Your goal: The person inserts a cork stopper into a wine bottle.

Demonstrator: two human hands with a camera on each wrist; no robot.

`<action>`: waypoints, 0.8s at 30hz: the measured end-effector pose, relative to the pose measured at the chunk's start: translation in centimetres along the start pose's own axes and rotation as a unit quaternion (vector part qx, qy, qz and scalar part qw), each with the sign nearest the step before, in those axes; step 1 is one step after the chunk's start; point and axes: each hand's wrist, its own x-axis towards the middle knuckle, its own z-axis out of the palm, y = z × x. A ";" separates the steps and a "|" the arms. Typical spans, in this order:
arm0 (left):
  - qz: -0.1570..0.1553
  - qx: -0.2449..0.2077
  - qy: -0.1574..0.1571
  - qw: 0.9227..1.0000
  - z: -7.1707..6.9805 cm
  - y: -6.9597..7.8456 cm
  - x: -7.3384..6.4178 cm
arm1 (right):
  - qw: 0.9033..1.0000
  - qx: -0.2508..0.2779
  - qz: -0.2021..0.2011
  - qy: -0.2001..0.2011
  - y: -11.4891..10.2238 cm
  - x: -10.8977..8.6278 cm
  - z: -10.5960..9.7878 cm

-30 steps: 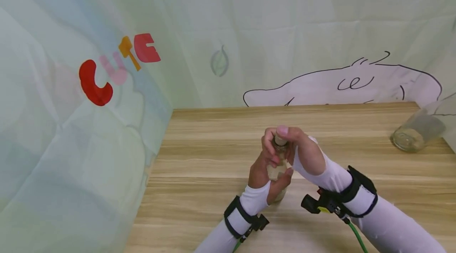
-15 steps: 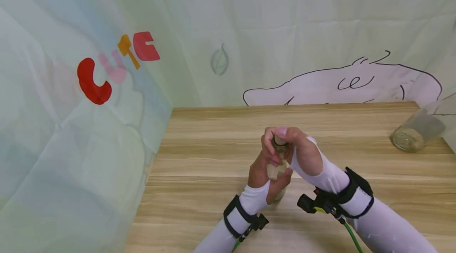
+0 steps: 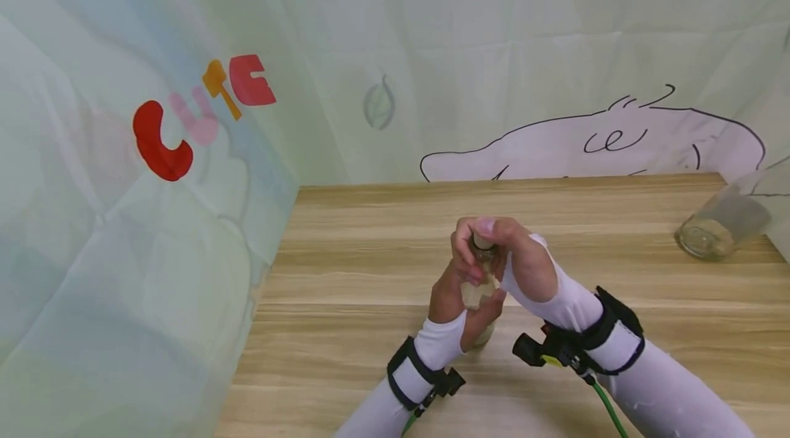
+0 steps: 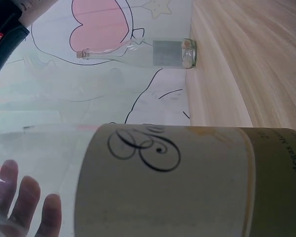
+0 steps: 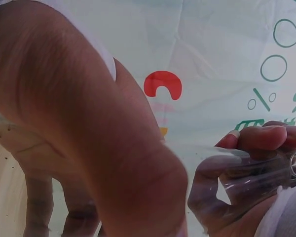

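A clear glass bottle (image 3: 474, 295) stands upright on the wooden table, close in front of me. My left hand (image 3: 447, 295) grips its body, with the thumb (image 5: 128, 148) large in the right wrist view. Up at the bottle's mouth, my right hand (image 3: 532, 261) pinches the pale cork (image 3: 483, 242) between thumb and fingers, the other fingers bent by the neck. How deep the cork sits is hard to tell. In the left wrist view, the bottle's cream label (image 4: 153, 197) bears a dark curly emblem, and fingertips (image 4: 27, 195) show through the glass.
At the table's right back stands a second clear bottle (image 3: 719, 225); the left wrist view shows its cork (image 4: 80, 54) and grey label (image 4: 167, 54). A printed cloth (image 3: 345, 47) hangs behind and left of the wooden table (image 3: 345, 246). Both wrists carry strapped cameras with green cables.
My right forearm and wrist have shifted slightly left, while the right hand keeps hold of the cork. The left hand and bottle stay nearly in place.
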 end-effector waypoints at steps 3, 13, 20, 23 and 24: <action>0.007 0.002 0.003 1.000 0.1 -0.1 0.1 | 1.000 0.002 0.002 0.009 0.0 0.0 0.0; -0.001 -0.003 -0.004 1.000 0.0 -0.3 -0.1 | 1.000 0.016 0.005 0.024 0.1 -0.3 0.1; 0.017 -0.025 -0.020 0.999 0.0 -0.4 0.0 | 1.000 -0.005 -0.026 0.009 1.2 -1.6 -0.2; 0.007 -0.022 -0.020 1.000 0.1 -0.2 0.1 | 0.996 -0.067 -0.027 0.061 1.8 -2.0 0.4; 0.007 -0.006 -0.012 1.000 0.2 -0.3 0.0 | 0.993 -0.088 -0.026 0.080 2.0 -2.1 0.6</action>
